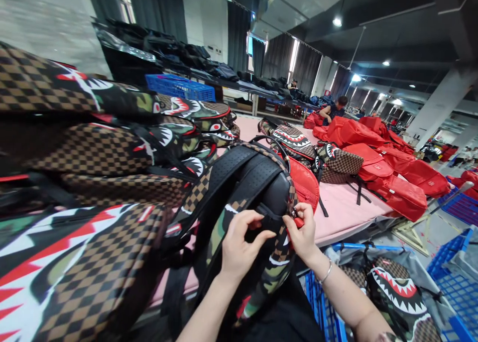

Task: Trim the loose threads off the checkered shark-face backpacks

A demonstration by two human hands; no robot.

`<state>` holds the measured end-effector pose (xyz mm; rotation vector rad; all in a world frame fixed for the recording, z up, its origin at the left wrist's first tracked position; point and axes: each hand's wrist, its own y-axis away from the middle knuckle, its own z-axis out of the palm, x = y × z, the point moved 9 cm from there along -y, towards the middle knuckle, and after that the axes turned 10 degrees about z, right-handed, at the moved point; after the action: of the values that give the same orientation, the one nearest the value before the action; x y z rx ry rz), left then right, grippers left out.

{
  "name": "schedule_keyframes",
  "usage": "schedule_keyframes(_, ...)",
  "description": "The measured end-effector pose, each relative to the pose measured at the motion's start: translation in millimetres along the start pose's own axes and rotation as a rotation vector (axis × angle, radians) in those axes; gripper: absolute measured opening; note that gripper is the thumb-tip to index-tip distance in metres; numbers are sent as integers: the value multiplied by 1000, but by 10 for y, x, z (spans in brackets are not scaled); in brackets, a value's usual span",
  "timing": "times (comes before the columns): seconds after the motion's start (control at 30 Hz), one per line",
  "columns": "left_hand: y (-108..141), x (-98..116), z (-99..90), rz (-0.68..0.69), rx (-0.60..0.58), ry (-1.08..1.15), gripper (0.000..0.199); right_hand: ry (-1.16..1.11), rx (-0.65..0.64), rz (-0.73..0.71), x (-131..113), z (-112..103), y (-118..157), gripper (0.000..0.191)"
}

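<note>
We have a checkered and camouflage backpack (278, 190) in front of us at the near edge of the pink-topped table (339, 207), its black padded back panel and shoulder straps (229, 165) facing us. Our right hand (301, 232), with a silvery bracelet (327, 272) on the wrist, pinches the bag's right edge between thumb and fingers, beside a small metallic piece. Our left hand (239, 245) is in front of the back panel, its fingers curled and its thumb apart from them, gripping nothing that we can see; we cannot tell whether its fingertips touch the panel. Red lining (306, 182) shows just behind the bag's right side.

To our left, shark-mouth backpacks (100, 148) lie piled on one another. Farther along the table we see more patterned backpacks (293, 139), then a heap of red bags (399, 197), with a co-worker (336, 108) beyond it. Low on our right, a blue crate (313, 294) holds another shark-mouth backpack (401, 282). A second blue crate (179, 86) stands behind the left pile.
</note>
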<state>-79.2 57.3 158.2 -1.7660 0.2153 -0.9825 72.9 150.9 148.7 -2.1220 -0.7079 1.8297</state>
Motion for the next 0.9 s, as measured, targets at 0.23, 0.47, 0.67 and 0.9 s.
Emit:
schedule_keyframes(0.23, 25, 115, -19, 56, 97, -163, 5, 20, -33, -35, -101, 69, -41, 24)
schedule_keyframes(0.47, -40, 187, 79, 116, 47, -214, 9, 59, -93, -57, -124, 59, -57, 22)
schedule_keyframes(0.67, -57, 146, 119, 90, 14, -204, 15, 309, -180, -190, -414, -57, 14, 19)
schedule_keyframes(0.9, -42, 124, 172, 79, -18, -181, 15, 821, -290, -638, -875, -2, 254, 17)
